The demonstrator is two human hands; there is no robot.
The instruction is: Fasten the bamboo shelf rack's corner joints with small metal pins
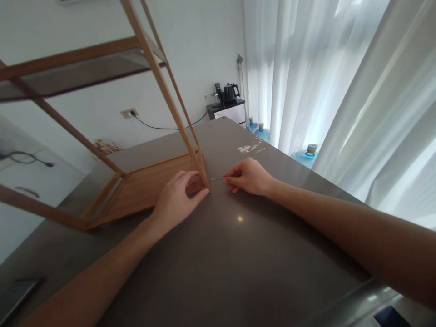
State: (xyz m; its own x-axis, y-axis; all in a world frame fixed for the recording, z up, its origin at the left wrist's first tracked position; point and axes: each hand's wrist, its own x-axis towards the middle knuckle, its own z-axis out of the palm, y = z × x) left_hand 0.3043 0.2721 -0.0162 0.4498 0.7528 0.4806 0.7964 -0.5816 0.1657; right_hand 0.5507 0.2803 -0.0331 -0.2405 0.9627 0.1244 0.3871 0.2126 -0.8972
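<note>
A wooden shelf rack point(163, 175) with a slatted or panelled bottom board stands on the grey table at the left. My left hand point(179, 195) is closed around the foot of its near right post, thumb on the near side and fingers behind. Just to the right, my right hand point(248, 177) pinches a thin metal rod point(216, 179) between thumb and fingertips. The rod points left at the post's lower corner, with a small gap between them. Its other end is hidden in the fingers.
The grey table point(245, 263) spreads around the rack, with white scraps point(250, 147) farther back. A dark flat device point(18, 295) lies at the lower left. Beyond are a black kettle point(230, 92) on a cabinet, water bottles point(306, 155) and white curtains point(289, 68).
</note>
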